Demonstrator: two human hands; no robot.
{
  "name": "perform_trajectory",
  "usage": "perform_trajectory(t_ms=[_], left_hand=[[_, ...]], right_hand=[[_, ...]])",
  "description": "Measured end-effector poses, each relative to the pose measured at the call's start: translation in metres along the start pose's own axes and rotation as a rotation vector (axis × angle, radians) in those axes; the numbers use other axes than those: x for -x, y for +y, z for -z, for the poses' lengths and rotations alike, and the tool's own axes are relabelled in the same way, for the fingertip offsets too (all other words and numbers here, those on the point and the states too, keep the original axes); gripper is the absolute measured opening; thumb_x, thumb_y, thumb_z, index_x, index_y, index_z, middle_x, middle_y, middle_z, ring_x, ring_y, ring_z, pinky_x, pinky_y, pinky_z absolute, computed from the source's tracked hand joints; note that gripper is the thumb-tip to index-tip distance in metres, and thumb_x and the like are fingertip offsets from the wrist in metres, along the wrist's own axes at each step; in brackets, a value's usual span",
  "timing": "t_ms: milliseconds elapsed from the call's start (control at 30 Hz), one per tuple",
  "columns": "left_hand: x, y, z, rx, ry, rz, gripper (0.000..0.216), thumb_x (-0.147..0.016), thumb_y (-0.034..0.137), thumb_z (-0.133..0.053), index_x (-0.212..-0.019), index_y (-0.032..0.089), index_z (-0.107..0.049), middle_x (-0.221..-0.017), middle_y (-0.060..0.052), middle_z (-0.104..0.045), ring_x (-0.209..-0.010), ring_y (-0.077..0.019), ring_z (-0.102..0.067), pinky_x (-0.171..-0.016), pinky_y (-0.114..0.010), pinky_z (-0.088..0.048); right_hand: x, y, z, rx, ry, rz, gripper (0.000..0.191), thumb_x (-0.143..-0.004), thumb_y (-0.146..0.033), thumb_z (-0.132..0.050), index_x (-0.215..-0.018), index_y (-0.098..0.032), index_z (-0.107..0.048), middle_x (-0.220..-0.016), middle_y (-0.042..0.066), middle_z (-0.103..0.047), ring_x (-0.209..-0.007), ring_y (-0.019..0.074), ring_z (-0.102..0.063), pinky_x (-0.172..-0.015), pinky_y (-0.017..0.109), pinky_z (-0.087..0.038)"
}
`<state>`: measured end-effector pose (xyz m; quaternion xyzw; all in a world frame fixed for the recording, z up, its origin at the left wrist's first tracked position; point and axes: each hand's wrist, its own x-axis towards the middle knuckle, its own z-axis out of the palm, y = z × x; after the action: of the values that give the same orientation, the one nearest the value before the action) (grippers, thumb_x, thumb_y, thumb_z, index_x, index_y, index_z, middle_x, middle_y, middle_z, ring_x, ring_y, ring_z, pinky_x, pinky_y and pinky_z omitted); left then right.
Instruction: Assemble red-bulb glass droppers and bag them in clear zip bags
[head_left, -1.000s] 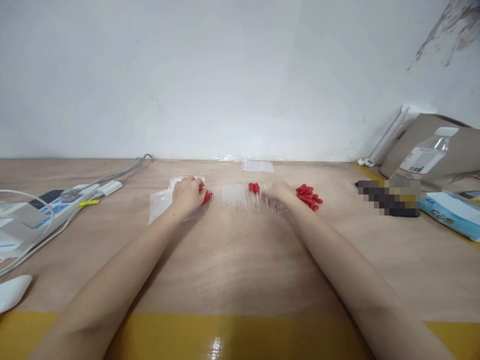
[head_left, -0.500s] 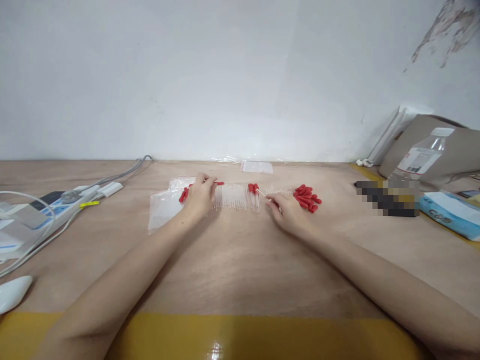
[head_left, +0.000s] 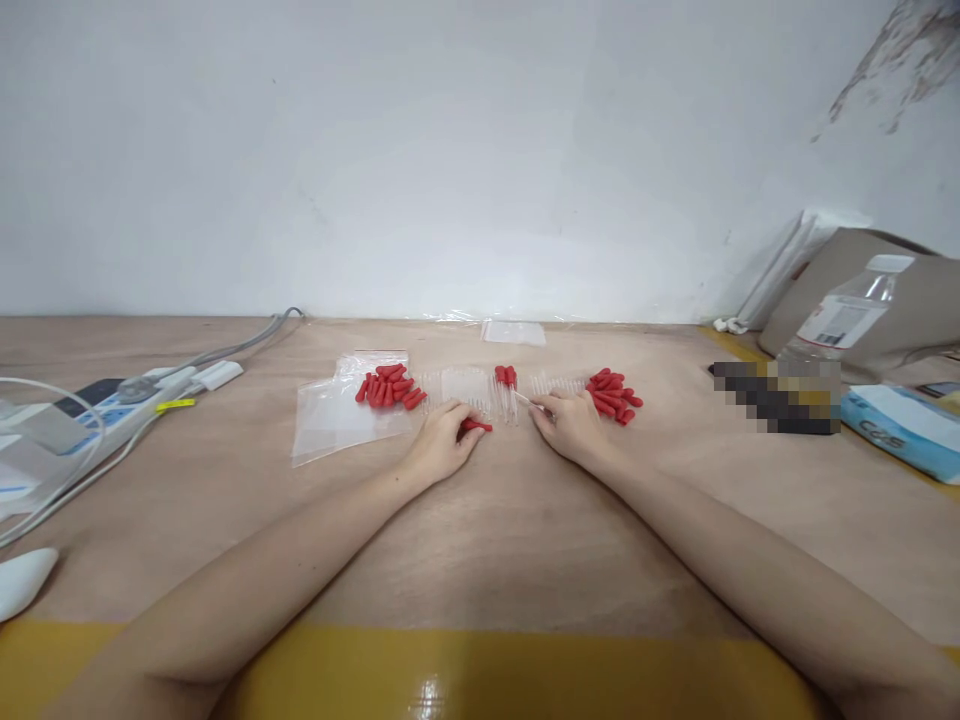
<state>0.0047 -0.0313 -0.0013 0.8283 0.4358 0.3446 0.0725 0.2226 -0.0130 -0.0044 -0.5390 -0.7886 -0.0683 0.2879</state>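
Note:
My left hand (head_left: 441, 442) is closed on a red rubber bulb (head_left: 478, 426), its narrow end pointing right. Opposite it, my right hand (head_left: 571, 425) pinches a thin clear glass tube (head_left: 522, 398) that points left. Between and behind the hands, a row of glass tubes (head_left: 480, 392) lies on the table. Two or so red-bulbed droppers (head_left: 505, 376) lie side by side at that row's right end. Loose red bulbs (head_left: 388, 386) are heaped to the left on clear plastic bags (head_left: 330, 420). Another pile of red bulbs (head_left: 612, 395) sits beyond my right hand, beside more tubes (head_left: 559, 384).
A power strip (head_left: 124, 415) with plugs and cables stands at the left, above a white rounded object (head_left: 26, 582). On the right are a blurred dark object (head_left: 776, 398), a plastic bottle (head_left: 847, 315), a blue tissue pack (head_left: 900, 432) and a grey-brown bag (head_left: 810, 270). A wall rises behind.
My left hand has come from the left bulb pile toward the middle, bringing a red bulb nearer the right hand. The right hand keeps its tube and has barely moved.

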Motion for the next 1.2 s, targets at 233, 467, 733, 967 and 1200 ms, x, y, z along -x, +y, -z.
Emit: perform_trajectory(t_ms=[233,467,733,967,1200], left_hand=[[0.001,-0.002,-0.001,-0.080,0.061,-0.044,0.006,-0.081,0.020,-0.054,-0.084,0.017,-0.058,-0.080,-0.002,-0.060,-0.078,-0.0172,-0.054,-0.071,-0.030,-0.043],[-0.001,-0.004,0.001,-0.014,0.086,-0.004,0.018,-0.086,0.020,-0.047,-0.096,0.018,-0.061,-0.085,-0.004,-0.063,-0.079,-0.0153,-0.057,-0.072,-0.028,-0.046],[0.000,-0.001,0.001,0.022,0.078,-0.042,0.015,-0.085,0.019,-0.048,-0.093,0.018,-0.060,-0.085,-0.003,-0.062,-0.078,-0.0140,-0.056,-0.071,-0.026,-0.045],[0.000,-0.002,0.001,0.063,0.064,-0.025,0.010,-0.085,0.022,-0.048,-0.087,0.016,-0.055,-0.075,0.000,-0.060,-0.067,-0.0121,-0.055,-0.063,-0.023,-0.043],[0.004,0.002,0.006,0.179,-0.063,-0.070,0.014,-0.086,0.025,-0.046,-0.088,0.017,-0.058,-0.075,0.000,-0.063,-0.067,-0.0116,-0.057,-0.064,-0.023,-0.044]], right_hand=[[-0.001,0.001,0.006,-0.007,0.029,-0.018,0.021,-0.081,-0.025,-0.047,-0.082,-0.019,-0.067,-0.075,0.004,-0.063,-0.067,0.0144,-0.053,-0.065,0.029,-0.024],[0.015,-0.015,0.014,-0.177,0.124,0.062,0.020,-0.085,-0.028,-0.044,-0.085,-0.019,-0.062,-0.078,0.002,-0.065,-0.066,0.0129,-0.054,-0.072,0.030,-0.025],[0.020,-0.026,0.010,-0.235,0.077,0.155,0.020,-0.087,-0.027,-0.043,-0.088,-0.021,-0.062,-0.077,0.001,-0.064,-0.063,0.0115,-0.053,-0.074,0.031,-0.025],[0.019,-0.023,0.007,-0.309,0.016,0.239,0.018,-0.087,-0.025,-0.044,-0.094,-0.020,-0.060,-0.082,0.002,-0.065,-0.067,0.0118,-0.056,-0.071,0.030,-0.029],[0.016,-0.014,0.008,-0.323,0.002,0.364,0.020,-0.087,-0.022,-0.044,-0.093,-0.020,-0.063,-0.084,0.004,-0.066,-0.073,0.0124,-0.057,-0.070,0.029,-0.029]])
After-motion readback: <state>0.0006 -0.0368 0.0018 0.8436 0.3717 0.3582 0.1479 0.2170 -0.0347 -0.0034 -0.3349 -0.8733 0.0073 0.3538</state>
